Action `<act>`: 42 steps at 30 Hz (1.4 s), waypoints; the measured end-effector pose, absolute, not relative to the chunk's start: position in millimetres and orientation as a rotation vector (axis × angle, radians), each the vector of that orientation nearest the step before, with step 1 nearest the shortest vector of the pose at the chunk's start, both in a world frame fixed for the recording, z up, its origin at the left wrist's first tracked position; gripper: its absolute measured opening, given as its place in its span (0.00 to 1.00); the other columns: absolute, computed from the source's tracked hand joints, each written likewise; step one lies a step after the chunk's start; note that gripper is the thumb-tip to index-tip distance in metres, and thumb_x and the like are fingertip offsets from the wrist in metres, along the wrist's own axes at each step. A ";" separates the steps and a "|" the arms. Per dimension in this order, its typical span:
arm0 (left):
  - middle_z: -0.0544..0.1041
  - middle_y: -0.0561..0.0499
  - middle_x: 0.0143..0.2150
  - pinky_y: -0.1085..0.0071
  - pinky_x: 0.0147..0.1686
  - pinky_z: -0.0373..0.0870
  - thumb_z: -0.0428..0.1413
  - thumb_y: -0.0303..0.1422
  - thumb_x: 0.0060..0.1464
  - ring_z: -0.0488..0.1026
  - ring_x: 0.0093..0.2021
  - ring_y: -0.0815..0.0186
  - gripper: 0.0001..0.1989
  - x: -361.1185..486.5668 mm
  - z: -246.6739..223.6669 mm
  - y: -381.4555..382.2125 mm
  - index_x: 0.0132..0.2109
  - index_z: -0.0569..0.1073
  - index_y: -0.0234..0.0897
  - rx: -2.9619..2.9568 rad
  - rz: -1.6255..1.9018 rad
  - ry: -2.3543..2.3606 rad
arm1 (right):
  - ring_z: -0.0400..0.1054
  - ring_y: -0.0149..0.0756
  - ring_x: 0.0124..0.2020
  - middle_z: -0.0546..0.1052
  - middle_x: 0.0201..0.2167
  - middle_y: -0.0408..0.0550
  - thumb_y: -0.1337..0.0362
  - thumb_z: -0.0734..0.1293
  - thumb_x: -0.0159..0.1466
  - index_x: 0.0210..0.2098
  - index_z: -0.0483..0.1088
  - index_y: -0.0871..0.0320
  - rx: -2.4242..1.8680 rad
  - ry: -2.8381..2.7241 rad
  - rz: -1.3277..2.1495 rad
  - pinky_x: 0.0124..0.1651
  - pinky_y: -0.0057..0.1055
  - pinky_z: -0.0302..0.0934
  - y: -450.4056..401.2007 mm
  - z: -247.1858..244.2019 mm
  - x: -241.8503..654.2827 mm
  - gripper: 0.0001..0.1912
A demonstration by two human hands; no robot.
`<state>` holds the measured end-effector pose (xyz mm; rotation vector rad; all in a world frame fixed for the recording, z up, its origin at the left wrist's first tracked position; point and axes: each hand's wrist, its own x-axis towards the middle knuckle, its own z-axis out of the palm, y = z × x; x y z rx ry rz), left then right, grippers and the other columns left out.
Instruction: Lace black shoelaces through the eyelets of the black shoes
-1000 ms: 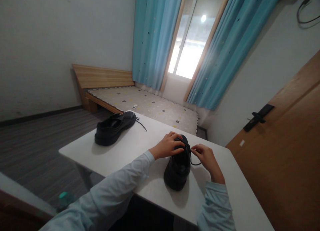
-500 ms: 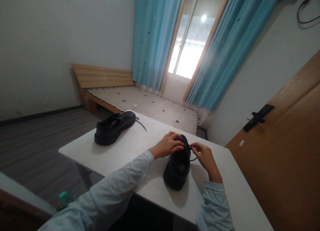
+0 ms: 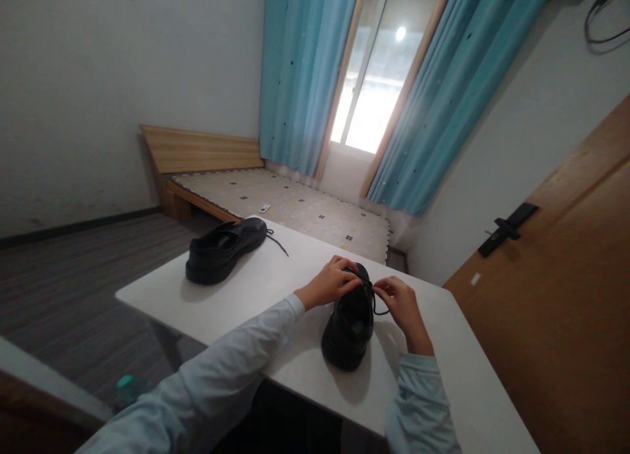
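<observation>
A black shoe (image 3: pixel 347 339) stands on the white table (image 3: pixel 295 349) with its heel toward me. My left hand (image 3: pixel 331 285) reaches over its front from the left, fingertips and thumb closed on the shoelace at the lacing. From the other side, my right hand (image 3: pixel 399 304) pinches the black shoelace (image 3: pixel 381 313) close to the left fingertips. A loop of lace hangs below the right fingers. At the far left of the table stands a second black shoe (image 3: pixel 224 250), its lace end lying on the tabletop.
Beyond the table is a bed (image 3: pixel 295 201) with a patterned mattress and a small white remote (image 3: pixel 264 208) on it. A wooden door (image 3: pixel 556 309) with a black handle is at the right. A green-capped bottle (image 3: pixel 128 388) stands low at the left. Blue curtains (image 3: pixel 310 80) flank the window.
My right hand has shifted slightly left, closer to the left fingertips and the lacing. The lace hanging below it now curves in a clearer loop. The left hand stays nearly in place.
</observation>
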<state>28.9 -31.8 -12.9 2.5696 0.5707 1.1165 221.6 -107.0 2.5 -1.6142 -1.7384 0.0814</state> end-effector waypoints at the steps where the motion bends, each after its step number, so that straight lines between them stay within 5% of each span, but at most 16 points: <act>1: 0.73 0.47 0.45 0.61 0.52 0.63 0.51 0.38 0.57 0.63 0.48 0.61 0.12 30.2 -12.4 -31.2 0.38 0.79 0.40 2.559 1.112 0.587 | 0.69 0.38 0.25 0.75 0.24 0.49 0.52 0.65 0.56 0.24 0.73 0.58 -1.614 -1.740 0.090 0.31 0.34 0.64 -107.1 2.7 221.3 0.15; 14: 0.74 0.45 0.40 0.56 0.40 0.67 0.56 0.38 0.50 0.67 0.44 0.52 0.09 40.1 25.2 -52.5 0.32 0.79 0.41 2.561 0.690 1.187 | 0.73 0.40 0.28 0.79 0.25 0.50 0.62 0.65 0.53 0.26 0.76 0.59 -1.638 -1.699 0.230 0.36 0.36 0.67 -110.8 1.6 214.7 0.08; 34: 0.73 0.44 0.42 0.56 0.43 0.61 0.53 0.32 0.51 0.64 0.47 0.53 0.08 54.2 18.9 -55.7 0.34 0.78 0.40 2.612 0.603 1.203 | 0.71 0.38 0.27 0.77 0.24 0.46 0.60 0.67 0.54 0.28 0.71 0.57 -1.586 -1.666 0.244 0.35 0.36 0.65 -111.0 0.1 206.7 0.06; 42: 0.72 0.45 0.43 0.57 0.43 0.62 0.55 0.35 0.48 0.64 0.47 0.53 0.07 47.4 23.4 -56.0 0.34 0.77 0.39 2.695 0.625 1.089 | 0.70 0.41 0.35 0.75 0.33 0.52 0.56 0.60 0.60 0.31 0.71 0.58 -1.578 -1.644 0.235 0.37 0.37 0.65 -107.2 -2.6 203.5 0.13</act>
